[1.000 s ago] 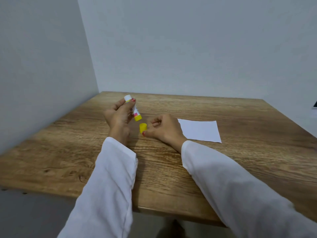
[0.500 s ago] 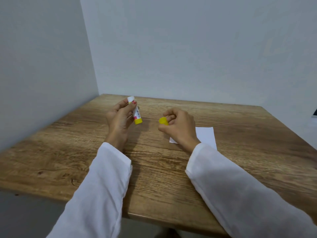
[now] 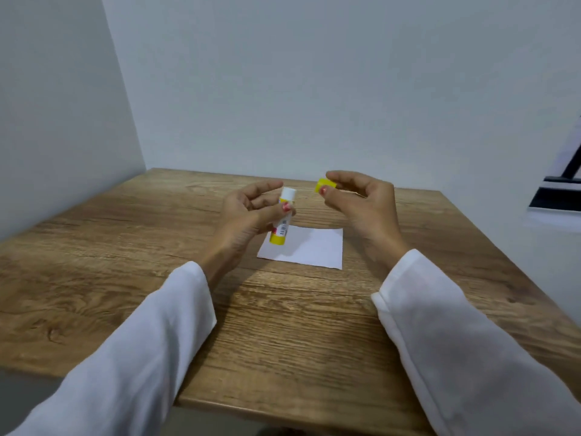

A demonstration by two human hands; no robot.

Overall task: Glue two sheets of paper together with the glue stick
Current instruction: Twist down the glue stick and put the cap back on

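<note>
My left hand holds the uncapped glue stick nearly upright above the table, white tip up and yellow base down. Its yellow cap is pinched between thumb and forefinger of my right hand, raised a short way to the right of the stick's tip. White paper lies flat on the wooden table below and between both hands; I cannot tell whether it is one sheet or two stacked. The glue stick's base overlaps the paper's left part in view.
White walls close the table in at the back and the left. A dark-edged white object sits off the table's far right side. Both my arms wear white sleeves reaching over the table's near edge.
Both hands rose from the table and shifted right over the paper. My right hand carried the cap up and away from the stick. The view swung so the paper sits between my hands.
</note>
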